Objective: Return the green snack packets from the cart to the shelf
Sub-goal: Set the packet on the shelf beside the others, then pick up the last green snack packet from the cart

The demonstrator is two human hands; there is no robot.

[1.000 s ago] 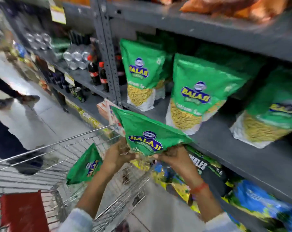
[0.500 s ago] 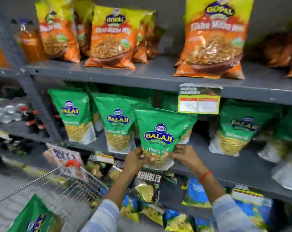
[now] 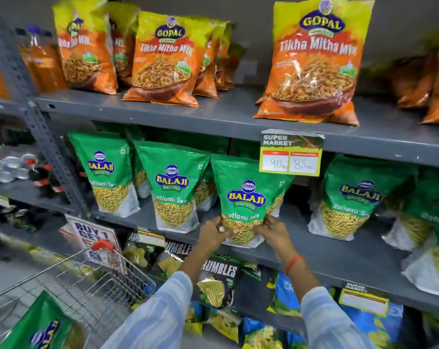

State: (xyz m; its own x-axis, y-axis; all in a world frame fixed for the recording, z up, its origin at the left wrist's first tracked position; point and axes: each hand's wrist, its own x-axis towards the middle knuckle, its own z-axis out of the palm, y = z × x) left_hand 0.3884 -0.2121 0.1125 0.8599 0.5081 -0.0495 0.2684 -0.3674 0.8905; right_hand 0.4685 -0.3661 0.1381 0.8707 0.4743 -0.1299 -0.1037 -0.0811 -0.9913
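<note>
Grey steel shelf [image 3: 314, 250], wire cart [image 3: 92, 280] at lower left with one Balaji packet [image 3: 42, 323] inside, Balaji Ratlami Sev packet [image 3: 246, 197] upright on shelf edge, left hand [image 3: 214, 233] and right hand [image 3: 273, 231] gripping its lower corners, red wrist thread [image 3: 292, 264].

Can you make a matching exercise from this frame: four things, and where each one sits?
1. green Balaji packet held in both hands
2. orange Gopal packets
3. yellow price tag
4. second green packet

a. top shelf
b. wire cart
c. middle shelf, upright
d. hanging from the top shelf's edge

Pairs: 1-c, 2-a, 3-d, 4-b
</note>
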